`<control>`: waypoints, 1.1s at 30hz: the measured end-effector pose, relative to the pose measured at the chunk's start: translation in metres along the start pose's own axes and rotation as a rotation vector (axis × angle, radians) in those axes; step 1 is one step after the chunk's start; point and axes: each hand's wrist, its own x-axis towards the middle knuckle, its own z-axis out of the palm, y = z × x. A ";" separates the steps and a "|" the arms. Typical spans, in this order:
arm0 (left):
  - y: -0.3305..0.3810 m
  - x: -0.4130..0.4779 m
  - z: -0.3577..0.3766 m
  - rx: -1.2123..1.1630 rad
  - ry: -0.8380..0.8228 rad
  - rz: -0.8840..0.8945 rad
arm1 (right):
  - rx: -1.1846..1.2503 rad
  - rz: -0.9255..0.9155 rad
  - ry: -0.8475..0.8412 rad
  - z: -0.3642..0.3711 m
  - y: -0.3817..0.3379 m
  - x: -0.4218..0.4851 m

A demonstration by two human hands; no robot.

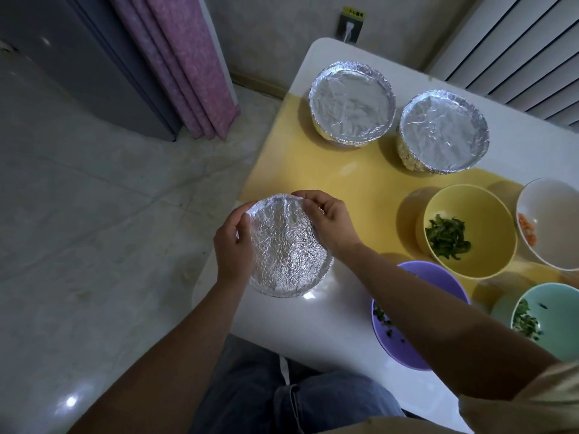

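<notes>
Three foil-covered bowls: two on the worktop (313, 314), one (288, 249) held, left hand (233, 245) and right hand (329, 220) each pinching its rim, arms outstretched

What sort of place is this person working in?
Probably a home kitchen or dining corner: a white table holds a yellow bowl of chopped greens and foil-covered bowls; the left hand and right hand pinch a foil-wrapped dish.

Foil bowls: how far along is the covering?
Done: two covered bowls sit at the far end. In hand: left hand and right hand pinch the rim of a third foil round. Likely left: yellow bowl, white bowl, teal bowl and purple bowl stand open with food.
</notes>
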 end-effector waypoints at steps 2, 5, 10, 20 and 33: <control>0.001 0.001 -0.002 -0.024 -0.025 -0.021 | -0.054 0.005 -0.047 -0.006 0.000 0.002; 0.003 0.005 -0.008 -0.079 -0.139 -0.093 | -0.060 0.007 -0.149 -0.015 -0.012 0.006; 0.002 0.012 -0.009 -0.082 -0.205 -0.126 | -0.200 -0.081 -0.254 -0.006 -0.030 0.021; 0.002 0.012 -0.005 0.026 -0.180 -0.014 | -0.369 -0.155 -0.299 -0.003 -0.025 0.023; 0.004 0.012 -0.005 0.085 -0.158 0.019 | -0.447 -0.172 -0.301 0.002 -0.031 0.027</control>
